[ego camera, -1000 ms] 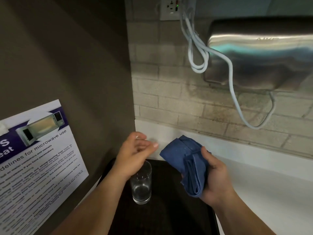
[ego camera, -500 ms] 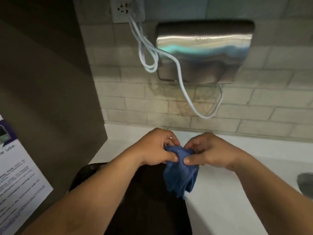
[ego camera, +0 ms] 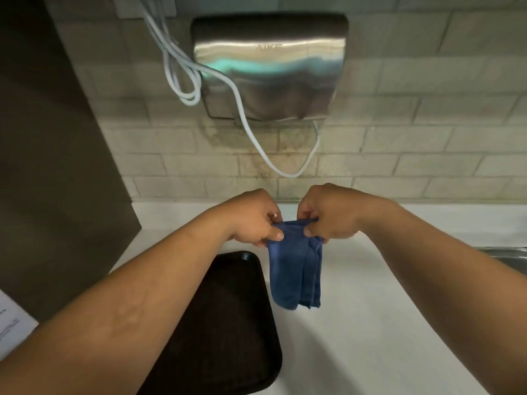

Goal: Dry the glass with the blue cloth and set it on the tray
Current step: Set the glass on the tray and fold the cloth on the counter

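Both hands hold the blue cloth by its top edge above the white counter. My left hand pinches the left corner and my right hand pinches the right one. The cloth hangs down folded, just right of the dark brown tray. The tray lies on the counter under my left forearm. The glass is not visible; my left arm covers much of the tray.
A steel hand dryer with a looped white cable hangs on the tiled wall ahead. A dark panel stands at the left. The white counter stretches right to a metal sink edge.
My left hand left the glass on the tray and took the cloth's corner. Both hands now stretch the cloth's top edge apart. The view shifted right and the glass went out of sight.
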